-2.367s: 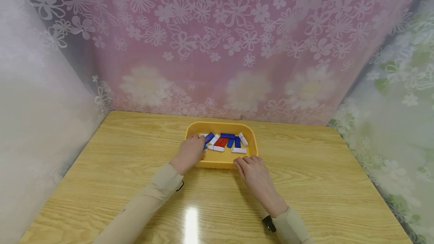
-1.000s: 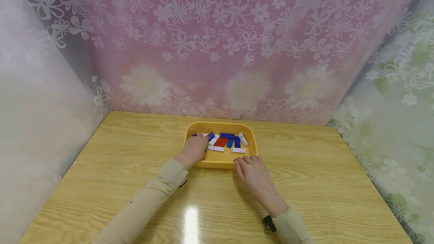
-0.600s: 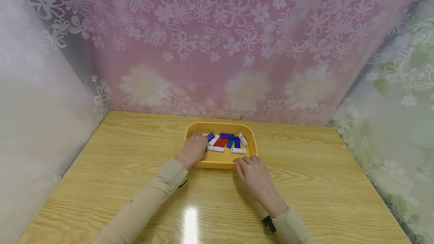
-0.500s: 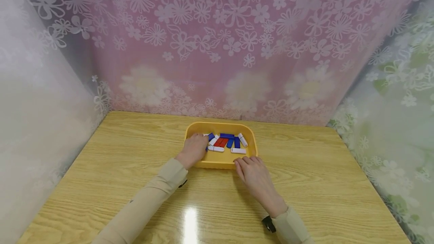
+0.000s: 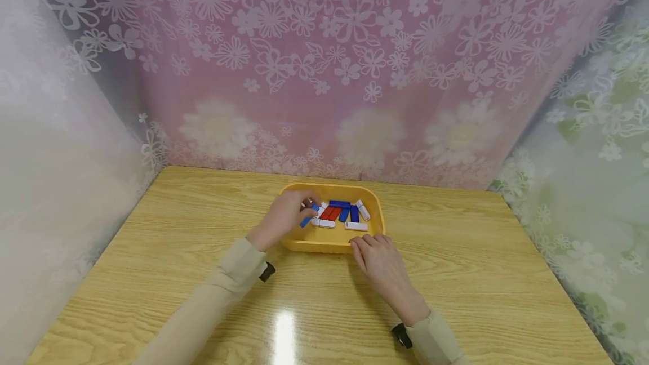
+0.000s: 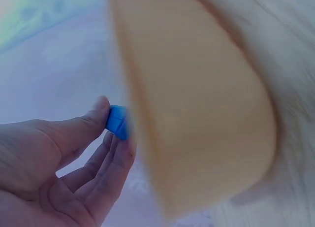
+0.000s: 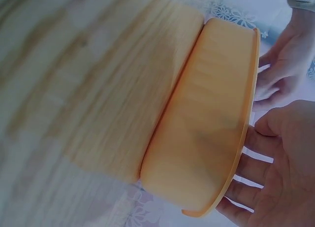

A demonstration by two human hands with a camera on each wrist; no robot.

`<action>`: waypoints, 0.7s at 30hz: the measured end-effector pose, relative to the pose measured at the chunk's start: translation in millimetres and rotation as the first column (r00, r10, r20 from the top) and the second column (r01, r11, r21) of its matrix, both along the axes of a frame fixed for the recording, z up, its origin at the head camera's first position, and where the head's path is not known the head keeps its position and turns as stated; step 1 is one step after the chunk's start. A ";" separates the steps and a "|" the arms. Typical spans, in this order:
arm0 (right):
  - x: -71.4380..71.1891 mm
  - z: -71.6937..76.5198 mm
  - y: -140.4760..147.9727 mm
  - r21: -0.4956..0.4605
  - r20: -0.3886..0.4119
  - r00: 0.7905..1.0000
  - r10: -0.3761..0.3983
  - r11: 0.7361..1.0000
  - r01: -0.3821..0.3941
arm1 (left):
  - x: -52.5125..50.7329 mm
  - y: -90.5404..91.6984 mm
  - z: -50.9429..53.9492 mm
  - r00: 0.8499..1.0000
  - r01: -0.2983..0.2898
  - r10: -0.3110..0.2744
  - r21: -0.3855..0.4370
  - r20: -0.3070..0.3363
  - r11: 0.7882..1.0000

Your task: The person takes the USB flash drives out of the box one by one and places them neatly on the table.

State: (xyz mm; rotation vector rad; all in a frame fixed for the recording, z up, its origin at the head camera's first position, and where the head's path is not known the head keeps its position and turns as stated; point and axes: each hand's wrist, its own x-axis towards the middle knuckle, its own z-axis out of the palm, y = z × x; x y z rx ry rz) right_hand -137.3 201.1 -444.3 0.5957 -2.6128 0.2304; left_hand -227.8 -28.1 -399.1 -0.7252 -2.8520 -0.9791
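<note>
Left hand (image 5: 278, 216): thumb and fingertips pinch a blue stick (image 6: 116, 119), at the left part of the yellow tray (image 5: 324, 247). Right hand (image 5: 385, 266): fingers bent and hooked over the near rim at its right end, gripping the tray; tips hidden, pressure can't be told.

To do this well: pinch the blue stick near its middle so it doesn't swivel, lift it above its neighbours before any sideways move, and let the right hand steady the tray without pulling it. A white capped stick (image 5: 323, 223) lies just right of the left thumb and looks easy to knock; so does another white stick (image 5: 321, 210) by the fingertips. Smooth plastic, probably slips if held by the edge.

Further out in the tray: two red sticks (image 5: 331, 214) side by side, more blue ones (image 5: 339, 204), white ones (image 5: 357, 226) at the right. Tray sits on the wood-grain table (image 5: 177, 241), floral curtain (image 5: 324, 72) behind.

Views: left wrist shows the pinch clearly, but the tray wall covers part of the stick and all the rest. Head shows the contents, yet the thumb breaks up the blue by it; one stick or two, can't tell. Only right wrist shows the tray's outer near wall flat-on, base on the table, right palm side.
</note>
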 end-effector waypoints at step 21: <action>0.3 0.2 -0.4 -0.006 0.005 1.000 0.011 1.000 -0.011 | 52.4 -75.6 13.1 0.993 -0.105 0.100 0.091 0.057 0.990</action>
